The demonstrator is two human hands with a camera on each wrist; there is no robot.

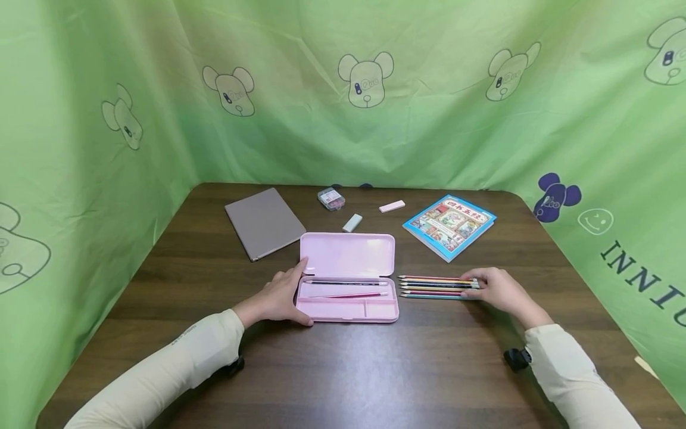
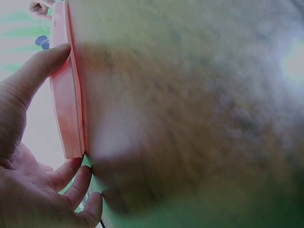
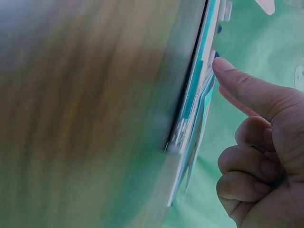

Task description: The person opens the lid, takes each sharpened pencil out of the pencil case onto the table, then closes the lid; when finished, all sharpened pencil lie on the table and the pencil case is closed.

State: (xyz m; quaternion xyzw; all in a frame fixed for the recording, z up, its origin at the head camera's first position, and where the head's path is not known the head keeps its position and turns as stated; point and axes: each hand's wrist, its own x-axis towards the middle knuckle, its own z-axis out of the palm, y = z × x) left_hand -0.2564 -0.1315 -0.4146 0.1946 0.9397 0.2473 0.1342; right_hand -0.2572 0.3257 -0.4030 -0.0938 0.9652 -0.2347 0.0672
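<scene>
A pink pencil case (image 1: 347, 256) lies with its lid folded back. In its tray are a dark pencil (image 1: 343, 283) and a red-pink pencil (image 1: 351, 295). My left hand (image 1: 278, 295) holds the case's left end, thumb at the front edge and fingers toward the hinge; the left wrist view shows the thumb (image 2: 57, 54) against its side. To the right, several coloured pencils (image 1: 434, 286) lie side by side, points toward the case. At their blunt ends is my right hand (image 1: 501, 292), index finger and thumb apart across them. Its other fingers (image 3: 247, 164) are bent in the right wrist view.
Behind the case lie a grey notebook (image 1: 265, 223), a small clear box (image 1: 331, 199), a pale eraser-like block (image 1: 352, 223), and a pink-and-white strip (image 1: 392, 206). A blue-bordered book (image 1: 450, 226) is at back right. Green curtain (image 1: 300, 143) surrounds the wooden table (image 1: 343, 369).
</scene>
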